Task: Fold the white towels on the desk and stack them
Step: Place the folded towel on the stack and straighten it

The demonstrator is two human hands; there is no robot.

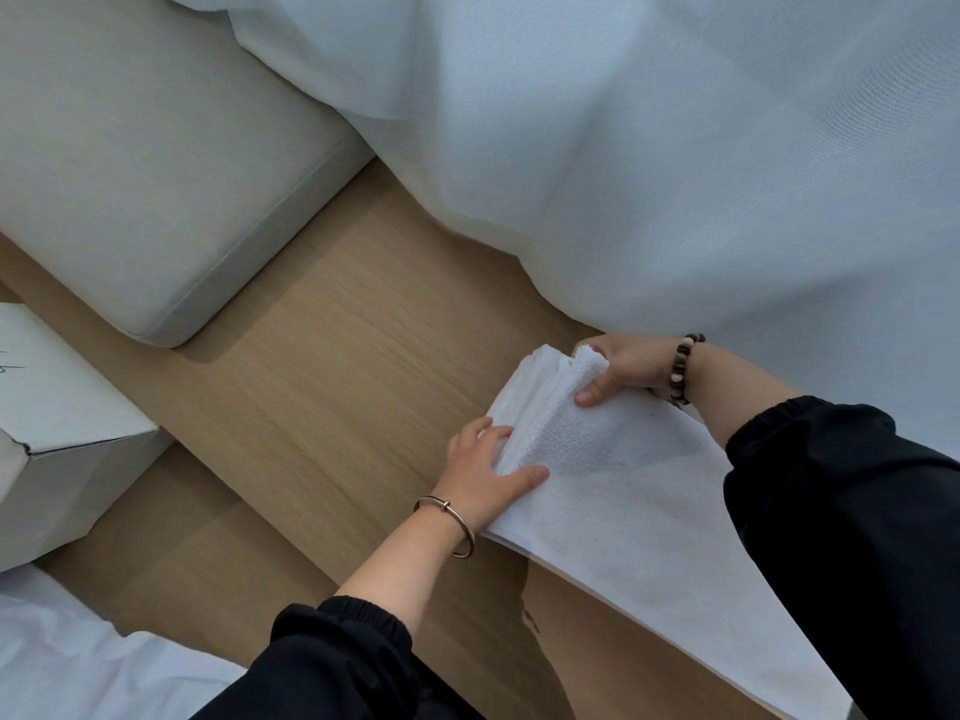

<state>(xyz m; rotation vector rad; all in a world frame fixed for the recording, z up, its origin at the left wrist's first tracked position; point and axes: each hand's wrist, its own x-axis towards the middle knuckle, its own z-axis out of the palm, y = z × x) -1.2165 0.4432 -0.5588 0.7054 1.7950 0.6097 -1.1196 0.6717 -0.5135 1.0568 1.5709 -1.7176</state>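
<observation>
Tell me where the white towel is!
In the head view the white towel sits right of centre on the wooden desk, held by the left hand and right hand.

Single view, head-worn, wide-angle. It faces forward and steeply down onto the wooden worktop [322, 356]. Range is close. The left forearm enters from the bottom edge and the right from the right edge. The left hand [483, 470] and right hand [623, 368] sit right of centre, both holding the towel [613, 459]. A sheer curtain [675, 148] fills the top right and a grey cushion [130, 148] the top left. A white box [62, 407] is cut by the left edge.
</observation>
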